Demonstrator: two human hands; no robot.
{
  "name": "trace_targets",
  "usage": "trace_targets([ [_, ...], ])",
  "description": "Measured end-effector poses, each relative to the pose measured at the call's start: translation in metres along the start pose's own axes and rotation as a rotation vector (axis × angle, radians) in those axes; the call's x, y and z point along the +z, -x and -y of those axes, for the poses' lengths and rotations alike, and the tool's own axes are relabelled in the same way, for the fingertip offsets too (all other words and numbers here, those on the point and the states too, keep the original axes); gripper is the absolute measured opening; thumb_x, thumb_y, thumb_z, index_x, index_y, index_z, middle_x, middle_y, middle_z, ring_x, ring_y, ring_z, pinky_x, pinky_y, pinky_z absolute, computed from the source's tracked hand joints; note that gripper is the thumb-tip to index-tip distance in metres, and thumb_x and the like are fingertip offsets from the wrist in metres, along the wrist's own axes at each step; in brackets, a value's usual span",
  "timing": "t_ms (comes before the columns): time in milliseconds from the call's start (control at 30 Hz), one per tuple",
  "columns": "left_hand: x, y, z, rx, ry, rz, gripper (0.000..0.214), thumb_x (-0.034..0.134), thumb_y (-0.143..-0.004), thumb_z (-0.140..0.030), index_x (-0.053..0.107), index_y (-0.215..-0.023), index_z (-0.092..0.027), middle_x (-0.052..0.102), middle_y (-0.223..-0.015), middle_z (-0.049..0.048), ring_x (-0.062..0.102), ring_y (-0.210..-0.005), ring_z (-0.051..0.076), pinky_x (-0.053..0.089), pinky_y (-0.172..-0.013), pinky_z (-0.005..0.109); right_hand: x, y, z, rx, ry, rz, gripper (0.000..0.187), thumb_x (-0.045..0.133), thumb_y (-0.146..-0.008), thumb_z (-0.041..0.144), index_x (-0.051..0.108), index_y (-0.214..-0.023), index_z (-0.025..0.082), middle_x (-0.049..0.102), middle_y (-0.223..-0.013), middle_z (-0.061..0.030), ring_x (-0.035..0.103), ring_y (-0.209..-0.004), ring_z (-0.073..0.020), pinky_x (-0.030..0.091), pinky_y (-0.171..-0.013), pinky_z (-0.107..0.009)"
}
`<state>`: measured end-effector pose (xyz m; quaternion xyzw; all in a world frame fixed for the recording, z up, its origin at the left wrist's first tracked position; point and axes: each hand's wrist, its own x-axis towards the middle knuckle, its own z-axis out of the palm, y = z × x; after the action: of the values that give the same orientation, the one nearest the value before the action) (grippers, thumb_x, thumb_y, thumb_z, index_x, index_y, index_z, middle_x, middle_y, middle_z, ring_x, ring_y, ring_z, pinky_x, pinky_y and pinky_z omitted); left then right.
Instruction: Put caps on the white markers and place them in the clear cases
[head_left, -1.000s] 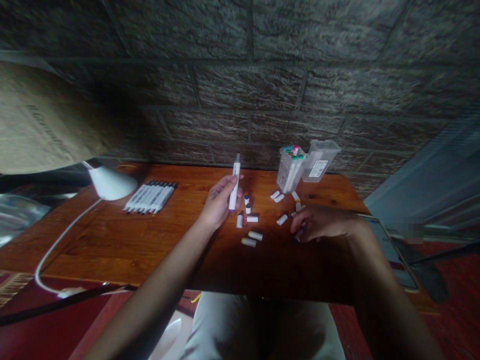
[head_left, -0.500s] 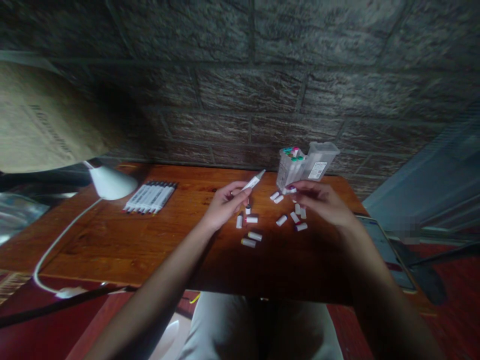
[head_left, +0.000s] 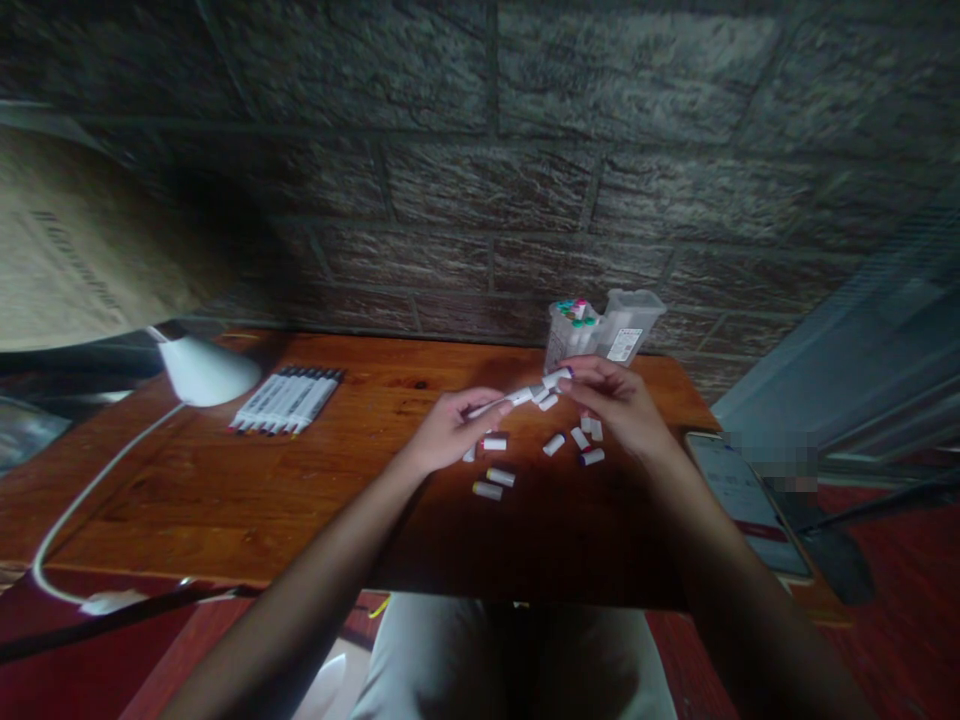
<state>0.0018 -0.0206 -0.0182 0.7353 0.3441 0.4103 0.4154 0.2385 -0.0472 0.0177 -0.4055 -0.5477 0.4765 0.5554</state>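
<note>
My left hand (head_left: 459, 425) is closed on a white marker (head_left: 517, 397), its tip pointing right. Pinched in the fingers of my right hand (head_left: 611, 395) is a white marker cap (head_left: 557, 378) with a dark purple end, held close to the marker's tip. Whether cap and marker touch, I cannot tell. Below the hands several loose caps lie on the wooden table: one with a yellow end (head_left: 501, 478), a plain white-looking one (head_left: 553, 444) and one with a blue-purple end (head_left: 592, 457) among them. Part of a cap near my left hand is hidden by the fingers.
A clear plastic case (head_left: 571, 335) with several markers stands behind my right hand, its lid (head_left: 630, 320) beside it. Capped markers lie in a row (head_left: 289, 400) at left, near a white lamp base (head_left: 208, 370). A tablet (head_left: 746, 505) lies along the right edge of the table (head_left: 337, 500).
My right hand has moved left with the cap, close to the marker's tip. The marker in my left hand has turned flatter. The whole view has shifted slightly.
</note>
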Motion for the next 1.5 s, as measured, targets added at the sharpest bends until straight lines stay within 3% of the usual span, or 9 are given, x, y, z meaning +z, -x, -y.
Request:
trace_targets([
  [133,0.001,0.001,0.006,0.093,-0.079,-0.038,0.028,0.07,-0.085,-0.038,0.073,-0.101,-0.015,0.075,-0.089,0.0054,0.065,-0.067,0.013,0.05,-0.058,0.021,-0.003,0.001,-0.004,-0.013,0.124,0.11,0.026,0.082,-0.073,0.032,0.077,-0.097,0.024,0.075,-0.087,-0.0003,0.059,-0.059,-0.0087,0.048,-0.049,-0.02],
  [267,0.0,0.001,0.008,0.17,-0.11,-0.058,0.028,0.075,-0.081,-0.035,0.073,-0.1,-0.015,0.077,-0.089,0.0054,0.068,-0.07,0.014,0.053,-0.063,0.02,-0.008,0.002,-0.007,-0.011,0.217,0.161,0.021,0.079,-0.076,0.038,0.078,-0.091,0.023,0.075,-0.08,-0.0005,0.056,-0.055,-0.0086,0.045,-0.048,-0.021],
  [467,0.001,0.003,0.008,0.257,-0.186,-0.055,0.027,0.076,-0.081,-0.035,0.075,-0.1,-0.015,0.078,-0.085,0.0058,0.068,-0.065,0.013,0.052,-0.06,0.019,-0.013,0.004,0.0,0.049,0.316,0.224,0.03,0.077,-0.077,0.048,0.076,-0.085,0.019,0.064,-0.062,0.0022,0.051,-0.052,-0.0083,0.035,-0.047,-0.021],
  [633,0.005,0.004,0.004,0.36,-0.259,0.013,0.025,0.074,-0.084,-0.036,0.076,-0.097,-0.015,0.077,-0.081,0.0055,0.068,-0.064,0.012,0.051,-0.061,0.02,0.002,0.0,-0.008,0.033,0.232,-0.004,0.055,0.058,-0.082,0.07,0.074,-0.077,0.018,0.055,-0.056,0.0024,0.043,-0.046,-0.0083,0.03,-0.045,-0.024],
  [733,0.007,0.005,0.002,0.355,-0.274,0.046,0.022,0.072,-0.085,-0.035,0.077,-0.095,-0.016,0.076,-0.081,0.0056,0.068,-0.066,0.013,0.052,-0.063,0.02,0.017,-0.002,-0.016,0.025,0.085,-0.108,0.062,0.051,-0.083,0.076,0.064,-0.063,0.019,0.038,-0.045,0.0056,0.031,-0.041,-0.0083,0.022,-0.043,-0.026],
  [867,0.01,0.008,0.0,0.335,-0.271,0.071,0.023,0.074,-0.083,-0.036,0.077,-0.095,-0.017,0.077,-0.079,0.0057,0.068,-0.064,0.014,0.052,-0.062,0.021,0.034,-0.002,-0.019,0.07,-0.153,-0.135,0.069,0.05,-0.076,0.084,0.038,-0.048,0.022,0.023,-0.046,0.0071,0.02,-0.041,-0.0079,0.014,-0.043,-0.027],
  [1000,0.013,0.009,0.002,0.311,-0.227,0.094,0.022,0.075,-0.083,-0.035,0.079,-0.097,-0.018,0.078,-0.081,0.006,0.068,-0.062,0.014,0.051,-0.059,0.021,0.041,-0.001,-0.018,0.135,-0.259,-0.144,0.072,0.053,-0.07,0.087,0.027,-0.048,0.023,0.017,-0.047,0.0084,0.014,-0.042,-0.0076,0.012,-0.042,-0.027],
  [1367,0.016,0.011,0.005,0.427,-0.288,0.067,0.018,0.074,-0.083,-0.033,0.078,-0.093,-0.018,0.077,-0.078,0.0054,0.065,-0.06,0.012,0.049,-0.06,0.022,0.044,0.002,-0.03,0.12,-0.286,-0.024,0.072,0.052,-0.075,0.084,0.026,-0.047,0.023,0.016,-0.049,0.0084,0.013,-0.042,-0.0072,0.011,-0.043,-0.028],
  [1500,0.019,0.007,-0.001,0.407,-0.292,-0.003,0.02,0.076,-0.082,-0.035,0.078,-0.093,-0.019,0.077,-0.08,0.0049,0.067,-0.063,0.013,0.05,-0.063,0.022,0.035,-0.002,-0.024,0.073,-0.156,-0.067,0.067,0.048,-0.079,0.082,0.042,-0.052,0.021,0.034,-0.05,0.0052,0.029,-0.043,-0.008,0.021,-0.043,-0.026],
])
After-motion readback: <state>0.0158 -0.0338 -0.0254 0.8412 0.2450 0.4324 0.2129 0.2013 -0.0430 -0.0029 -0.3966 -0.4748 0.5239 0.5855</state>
